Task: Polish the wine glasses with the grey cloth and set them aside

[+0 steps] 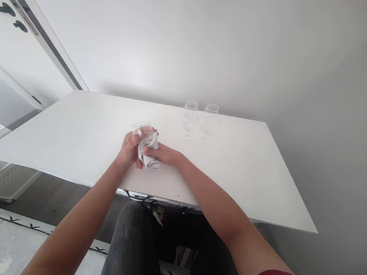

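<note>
Above the near half of the white table (233, 166), my left hand (129, 148) is closed around a clear drinking glass (142, 128), whose open rim tilts up and to the left. A crumpled white cloth (149, 153) wraps the lower part of the glass. My right hand (164, 154) grips that cloth against the glass, thumb on top. The cloth and my fingers hide the base of the glass, so I cannot tell if it has a stem.
Several clear stemmed glasses stand at the back of the table, among them a left one (190, 121) and a right one (211, 125). Behind them rises a white wall (189, 39). A door handle (4, 9) is at far left, with white perforated baskets (9, 180) below.
</note>
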A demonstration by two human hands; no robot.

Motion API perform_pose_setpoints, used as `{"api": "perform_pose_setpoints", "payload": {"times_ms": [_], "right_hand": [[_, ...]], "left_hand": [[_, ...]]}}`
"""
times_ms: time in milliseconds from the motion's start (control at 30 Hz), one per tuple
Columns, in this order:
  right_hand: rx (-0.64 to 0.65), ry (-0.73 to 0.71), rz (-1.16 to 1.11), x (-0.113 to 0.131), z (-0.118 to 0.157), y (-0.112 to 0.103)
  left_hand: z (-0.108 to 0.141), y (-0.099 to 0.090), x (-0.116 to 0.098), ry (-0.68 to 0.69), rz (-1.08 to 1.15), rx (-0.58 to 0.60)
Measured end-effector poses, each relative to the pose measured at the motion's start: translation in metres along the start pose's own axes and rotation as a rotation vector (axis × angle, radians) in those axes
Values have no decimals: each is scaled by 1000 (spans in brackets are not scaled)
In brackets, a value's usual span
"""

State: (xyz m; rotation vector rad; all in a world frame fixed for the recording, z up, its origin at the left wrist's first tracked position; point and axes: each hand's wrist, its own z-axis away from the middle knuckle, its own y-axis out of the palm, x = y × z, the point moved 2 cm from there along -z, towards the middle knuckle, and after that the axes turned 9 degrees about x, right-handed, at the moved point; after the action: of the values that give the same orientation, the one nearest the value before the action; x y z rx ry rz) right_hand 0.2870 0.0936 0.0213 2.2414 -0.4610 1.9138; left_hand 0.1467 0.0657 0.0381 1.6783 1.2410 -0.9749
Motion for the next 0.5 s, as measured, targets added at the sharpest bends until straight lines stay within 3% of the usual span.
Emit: {"api": "perform_pose_setpoints", "payload": {"times_ms": [133, 167, 267, 433, 500], "right_hand": [[-469, 21, 236, -9, -3, -7], [-532, 19, 251, -11, -4, -8], [-614, 13, 149, -15, -5, -12], [-854, 5, -160, -13, 2, -19], [-810, -35, -384, -9, 2, -18]], "left_hand": [[0, 0, 3, 52, -21, -12], [-1, 0, 4, 52, -22, -20], [-3, -2, 5, 93, -41, -91], [-6, -25, 2, 324, 48, -388], [-6, -29, 2, 331, 84, -358]]}}
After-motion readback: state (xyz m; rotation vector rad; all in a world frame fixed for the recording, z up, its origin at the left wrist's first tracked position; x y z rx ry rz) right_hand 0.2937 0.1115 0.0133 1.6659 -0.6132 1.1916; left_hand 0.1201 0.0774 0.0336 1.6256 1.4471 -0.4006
